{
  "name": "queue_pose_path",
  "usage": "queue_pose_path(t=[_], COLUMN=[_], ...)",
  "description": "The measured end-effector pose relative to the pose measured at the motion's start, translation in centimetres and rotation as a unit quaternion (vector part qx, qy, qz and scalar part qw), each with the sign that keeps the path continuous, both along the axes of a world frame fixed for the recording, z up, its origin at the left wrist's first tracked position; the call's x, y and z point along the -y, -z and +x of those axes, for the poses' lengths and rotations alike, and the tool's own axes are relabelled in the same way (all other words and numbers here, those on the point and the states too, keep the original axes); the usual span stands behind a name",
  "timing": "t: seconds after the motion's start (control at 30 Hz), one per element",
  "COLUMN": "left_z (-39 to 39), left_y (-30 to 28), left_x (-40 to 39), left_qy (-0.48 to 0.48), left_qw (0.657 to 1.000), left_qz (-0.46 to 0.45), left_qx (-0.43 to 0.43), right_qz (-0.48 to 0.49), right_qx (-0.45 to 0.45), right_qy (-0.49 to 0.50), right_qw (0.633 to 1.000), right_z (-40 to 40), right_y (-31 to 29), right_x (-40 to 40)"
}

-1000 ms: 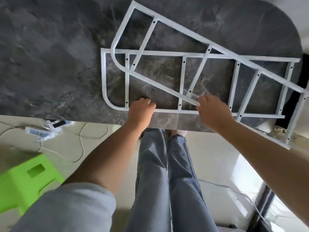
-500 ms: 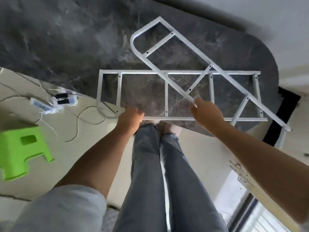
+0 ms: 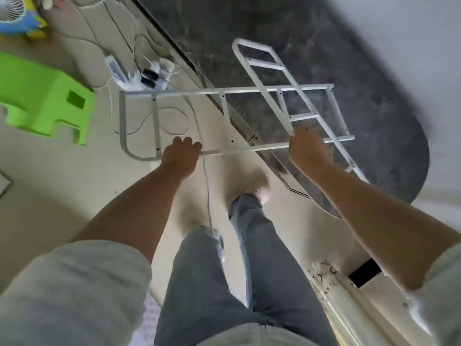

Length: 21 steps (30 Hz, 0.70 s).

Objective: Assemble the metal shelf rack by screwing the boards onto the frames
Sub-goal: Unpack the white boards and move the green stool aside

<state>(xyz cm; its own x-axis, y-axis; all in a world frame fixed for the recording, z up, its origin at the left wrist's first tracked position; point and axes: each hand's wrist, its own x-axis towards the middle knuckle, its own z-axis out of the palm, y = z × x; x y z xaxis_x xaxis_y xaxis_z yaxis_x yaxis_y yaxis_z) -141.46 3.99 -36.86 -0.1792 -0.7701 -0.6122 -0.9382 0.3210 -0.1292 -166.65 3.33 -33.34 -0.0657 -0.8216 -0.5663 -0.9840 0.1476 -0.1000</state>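
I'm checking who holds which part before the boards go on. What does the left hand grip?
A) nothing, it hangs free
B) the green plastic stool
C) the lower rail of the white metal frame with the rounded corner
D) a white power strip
C: the left hand curls over the lower rail of the white metal frame with the rounded corner, above the floor.

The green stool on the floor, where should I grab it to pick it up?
Best guess: come from above and hook your fingers into the rectangular slot in the top of the green stool. The slot faces up and looks made for carrying; the stool's sides slope away and offer little to hold.
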Motion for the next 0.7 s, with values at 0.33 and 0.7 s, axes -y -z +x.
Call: queue_pose_path(t=[0.33,0.7], left_z=[13.8,27.0], left_y=[-4.8,-7.7], left_x=[-15.6,-25.5], left_qy=[-0.144,-0.665], left_qw=[0.988,0.740], left_qz=[-0.033,0.003], left_qx=[-0.034,-0.098], right_qz=[-0.066,-0.062], right_qx=[0.014,0.126], right_qy=[-0.162,-0.292], right_qw=[0.985,0.946], right_z=[16.2,37.1], right_y=[-3.9,-4.5], right_x=[-7.4,-11.5])
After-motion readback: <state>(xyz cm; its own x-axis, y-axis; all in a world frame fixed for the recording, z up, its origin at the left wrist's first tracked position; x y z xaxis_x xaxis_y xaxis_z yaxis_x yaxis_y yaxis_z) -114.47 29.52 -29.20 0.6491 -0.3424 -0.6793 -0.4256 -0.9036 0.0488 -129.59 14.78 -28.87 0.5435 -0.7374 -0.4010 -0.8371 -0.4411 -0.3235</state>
